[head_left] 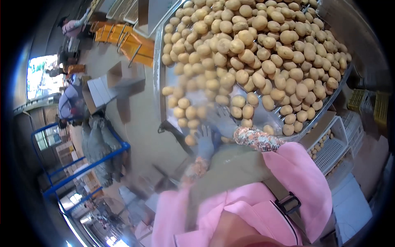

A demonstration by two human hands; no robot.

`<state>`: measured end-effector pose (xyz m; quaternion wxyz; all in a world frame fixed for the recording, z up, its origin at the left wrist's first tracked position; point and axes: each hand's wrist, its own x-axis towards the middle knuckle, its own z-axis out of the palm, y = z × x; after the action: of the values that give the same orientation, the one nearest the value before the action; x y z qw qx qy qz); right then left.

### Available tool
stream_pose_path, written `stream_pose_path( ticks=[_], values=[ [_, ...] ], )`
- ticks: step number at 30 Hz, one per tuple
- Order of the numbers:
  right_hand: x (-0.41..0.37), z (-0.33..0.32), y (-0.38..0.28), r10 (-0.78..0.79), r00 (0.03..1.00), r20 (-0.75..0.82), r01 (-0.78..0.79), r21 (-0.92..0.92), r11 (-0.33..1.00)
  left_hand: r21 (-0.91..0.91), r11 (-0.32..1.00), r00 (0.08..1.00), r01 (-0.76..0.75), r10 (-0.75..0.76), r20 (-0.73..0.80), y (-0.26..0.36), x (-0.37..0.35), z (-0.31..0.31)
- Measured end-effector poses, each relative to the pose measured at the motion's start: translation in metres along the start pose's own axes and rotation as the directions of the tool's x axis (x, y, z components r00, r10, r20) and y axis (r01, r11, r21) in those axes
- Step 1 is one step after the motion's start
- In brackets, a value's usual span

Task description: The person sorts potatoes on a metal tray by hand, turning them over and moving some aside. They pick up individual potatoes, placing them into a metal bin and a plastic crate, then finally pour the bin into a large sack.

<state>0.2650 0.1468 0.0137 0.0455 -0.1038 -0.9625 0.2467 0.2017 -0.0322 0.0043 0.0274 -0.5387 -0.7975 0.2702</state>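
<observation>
Round yellow-brown potatoes (284,51) lie heaped on a metal sorting table (158,82), thickest at the back and right. Both hands wear grey gloves at the table's near edge. My left hand (204,140) has its fingers spread beside a loose group of potatoes (190,112); nothing shows in its grasp. Just right of it, my right hand (223,122) is spread with its palm down, close to a few potatoes (247,111). Slight blur hides whether the fingertips touch any of them. Patterned sleeve cuffs cover both wrists.
White plastic crates (335,150) holding some potatoes stand at the right. An open cardboard box (125,78), orange frames (133,45) and a blue metal cart (88,164) are on the left. Several people are in the background, one by the box (70,101).
</observation>
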Motion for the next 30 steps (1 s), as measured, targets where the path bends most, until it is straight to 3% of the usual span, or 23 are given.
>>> stream_pose_path(
  ticks=[1,2,3,4,5,8,10,11,12,13,14,15,16,18,20,22,24,26,28,29,30],
  values=[
    [-0.015,0.003,0.001,-0.023,0.999,0.026,0.023,0.012,1.000,-0.310,0.945,0.991,0.107,-0.077,0.107,0.007,-0.003,-0.015],
    [-0.029,0.003,0.002,-0.066,0.994,0.085,0.067,-0.011,0.998,-0.573,0.783,0.965,0.242,-0.131,0.229,0.012,-0.005,-0.030],
    [-0.040,0.000,0.003,-0.113,0.983,0.144,0.119,-0.031,0.992,-0.598,0.759,0.964,0.256,-0.151,0.221,0.009,-0.004,-0.040],
    [-0.044,-0.043,0.001,-0.099,0.976,0.193,0.057,0.212,0.976,-0.596,0.744,0.950,0.302,-0.180,0.257,0.008,-0.004,-0.053],
    [-0.052,-0.040,0.005,-0.139,0.974,0.177,0.093,0.247,0.965,-0.611,0.716,0.935,0.338,-0.185,0.301,0.005,0.000,-0.068],
    [-0.065,-0.052,0.028,-0.219,0.965,0.141,0.189,0.203,0.961,-0.646,0.684,0.938,0.338,-0.191,0.289,0.004,0.009,-0.070],
    [-0.064,-0.066,0.039,-0.269,0.954,0.133,0.249,0.148,0.957,-0.683,0.603,0.905,0.412,-0.182,0.385,0.002,0.010,-0.068],
    [-0.061,-0.074,0.044,-0.060,0.951,0.302,-0.124,0.555,0.822,-0.695,0.588,0.908,0.413,-0.205,0.366,0.001,0.009,-0.068],
    [-0.057,-0.083,0.049,0.045,0.852,0.522,-0.487,0.756,0.437,-0.703,0.586,0.914,0.402,-0.210,0.347,-0.001,0.005,-0.070],
    [-0.050,-0.110,0.048,0.117,0.878,0.464,-0.445,0.701,0.557,-0.692,0.591,0.904,0.415,-0.179,0.389,-0.007,0.001,-0.080],
    [-0.041,-0.122,0.056,0.125,0.887,0.444,-0.429,0.695,0.576,-0.681,0.597,0.893,0.424,-0.150,0.425,-0.010,0.001,-0.086],
    [-0.032,-0.134,0.067,0.183,0.972,0.150,-0.236,0.593,0.770,-0.693,0.594,0.905,0.408,-0.162,0.394,-0.008,0.001,-0.082],
    [-0.019,-0.147,0.079,0.151,0.975,-0.161,-0.076,0.398,0.914,-0.691,0.586,0.899,0.423,-0.177,0.401,-0.002,0.003,-0.070],
    [0.015,-0.180,0.099,0.357,0.890,-0.284,-0.157,0.543,0.825,-0.692,0.574,0.894,0.438,-0.197,0.402,0.003,0.005,-0.064],
    [0.049,-0.222,0.129,0.175,0.864,-0.473,-0.016,0.322,0.947,-0.712,0.540,0.890,0.448,-0.194,0.414,0.004,0.005,-0.065],
    [0.095,-0.216,0.182,0.091,0.803,-0.589,-0.045,0.092,0.995,-0.685,0.541,0.866,0.487,-0.195,0.461,0.003,0.012,-0.080],
    [0.139,-0.237,0.183,0.096,0.834,-0.543,-0.084,0.048,0.995,-0.649,0.545,0.833,0.532,-0.198,0.517,0.003,0.009,-0.076],
    [0.178,-0.257,0.188,0.116,0.890,-0.441,-0.158,-0.059,0.986,-0.643,0.611,0.875,0.462,-0.196,0.443,0.009,0.001,-0.058],
    [0.236,-0.249,0.217,0.158,0.940,-0.303,-0.218,-0.178,0.959,-0.661,0.539,0.837,0.522,-0.176,0.518,0.001,0.008,-0.084],
    [0.259,-0.237,0.233,0.098,0.931,-0.351,-0.175,-0.193,0.965,-0.661,0.491,0.807,0.567,-0.168,0.567,-0.002,0.013,-0.092],
    [0.282,-0.226,0.254,0.034,0.915,-0.401,-0.128,-0.210,0.969,-0.674,0.524,0.849,0.521,-0.237,0.473,0.008,0.005,-0.071]
  ],
)
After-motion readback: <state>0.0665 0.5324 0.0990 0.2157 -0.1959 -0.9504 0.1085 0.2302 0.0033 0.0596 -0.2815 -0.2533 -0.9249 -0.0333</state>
